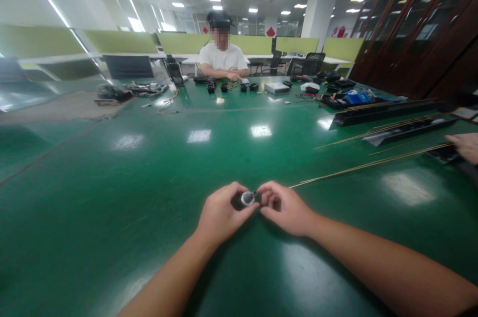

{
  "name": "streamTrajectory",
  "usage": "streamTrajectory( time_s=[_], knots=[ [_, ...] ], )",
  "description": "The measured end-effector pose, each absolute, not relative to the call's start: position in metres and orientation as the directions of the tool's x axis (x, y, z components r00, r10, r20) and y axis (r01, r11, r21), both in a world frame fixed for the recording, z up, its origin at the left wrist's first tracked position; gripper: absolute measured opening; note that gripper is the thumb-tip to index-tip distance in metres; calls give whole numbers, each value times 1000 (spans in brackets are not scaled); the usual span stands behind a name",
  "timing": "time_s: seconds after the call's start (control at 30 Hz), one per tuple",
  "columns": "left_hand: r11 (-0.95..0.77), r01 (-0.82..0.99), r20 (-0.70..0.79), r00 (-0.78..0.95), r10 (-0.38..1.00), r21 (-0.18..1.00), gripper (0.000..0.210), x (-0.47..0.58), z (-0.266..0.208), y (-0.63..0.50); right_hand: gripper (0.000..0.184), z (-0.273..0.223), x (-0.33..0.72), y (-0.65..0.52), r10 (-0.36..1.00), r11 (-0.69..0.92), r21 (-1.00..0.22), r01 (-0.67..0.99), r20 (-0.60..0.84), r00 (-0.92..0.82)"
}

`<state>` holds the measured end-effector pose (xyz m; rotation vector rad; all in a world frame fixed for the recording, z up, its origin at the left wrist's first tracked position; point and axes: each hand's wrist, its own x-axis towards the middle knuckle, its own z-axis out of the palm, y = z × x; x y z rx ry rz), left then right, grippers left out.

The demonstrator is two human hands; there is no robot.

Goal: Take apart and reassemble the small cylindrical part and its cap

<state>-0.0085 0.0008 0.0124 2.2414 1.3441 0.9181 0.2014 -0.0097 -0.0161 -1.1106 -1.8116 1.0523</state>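
Observation:
My left hand (223,211) is closed around a small round piece with a shiny silver disc-shaped top (247,198), its thumb and index finger on either side. A tiny dark ring-like part (255,193) shows at the disc's right edge. Close to it on the right is my right hand (286,209), fingers curled, thumb and index finger apart. The index fingertip lies at or very near the dark part; whether it touches cannot be made out. Both hands are low over the green table (157,172). The lower part of the round piece is hidden by my left fingers.
Thin brass-coloured rods (358,166) run from beside my right hand towards another person's hand (465,147) at the right edge. Black trays (388,112) holding rods lie beyond. Across the table sits a person in a white shirt (223,60), behind several small black boxes (243,87).

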Motion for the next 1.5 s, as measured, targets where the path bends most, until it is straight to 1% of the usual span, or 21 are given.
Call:
streamTrajectory(
  time_s=[0.2, 0.43, 0.7, 0.87, 1.0, 1.07, 1.23, 1.37, 1.5],
  knots=[
    [-482, 669, 345, 339, 875, 566, 21, -8, 12, 1, 35, -16, 201, -11, 924, 282, -908, 311, 170, -344],
    [-559, 621, 382, 408, 829, 550, 25, -10, 7, 3, 37, -12, 202, -11, 922, 297, -899, 323, 181, -342],
    [-566, 588, 339, 458, 822, 578, 29, -10, 8, 2, 38, -13, 202, -11, 931, 299, -880, 370, 184, -315],
    [-570, 580, 341, 462, 819, 582, 29, -11, 6, 4, 38, -12, 202, -10, 928, 306, -888, 343, 198, -316],
    [-587, 554, 353, 477, 805, 590, 28, -10, 7, 4, 40, -12, 201, -10, 930, 304, -913, 272, 222, -293],
    [-605, 528, 358, 499, 789, 596, 26, -9, 8, 4, 37, -11, 201, -9, 928, 312, -915, 255, 235, -291],
    [-604, 517, 356, 503, 788, 607, 23, -9, 10, 4, 27, -8, 200, -9, 926, 340, -884, 320, 255, -279],
    [-591, 542, 364, 473, 802, 597, 25, -10, 5, 5, 24, -6, 200, -8, 928, 333, -882, 333, 245, -280],
    [-599, 539, 369, 479, 797, 592, 26, -10, 3, 5, 24, -6, 200, -9, 930, 334, -876, 347, 247, -271]
  ],
)
